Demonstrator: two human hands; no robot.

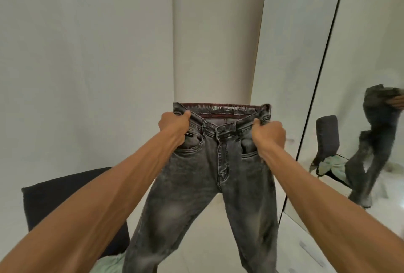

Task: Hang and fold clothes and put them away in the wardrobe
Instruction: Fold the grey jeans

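A pair of washed dark grey jeans (203, 185) hangs in the air in front of me, front side facing me, fly unbuttoned, both legs dangling down and apart. My left hand (175, 127) grips the waistband at its left end. My right hand (269, 133) grips the waistband at its right end. Both arms are stretched forward. The lower ends of the legs run out of view at the bottom.
A dark chair (65, 205) stands at lower left with a pale green garment (109, 264) on its seat. White wardrobe panels (87, 53) fill the background. A mirror door (360, 119) on the right reflects the jeans and chair. The floor is light tile.
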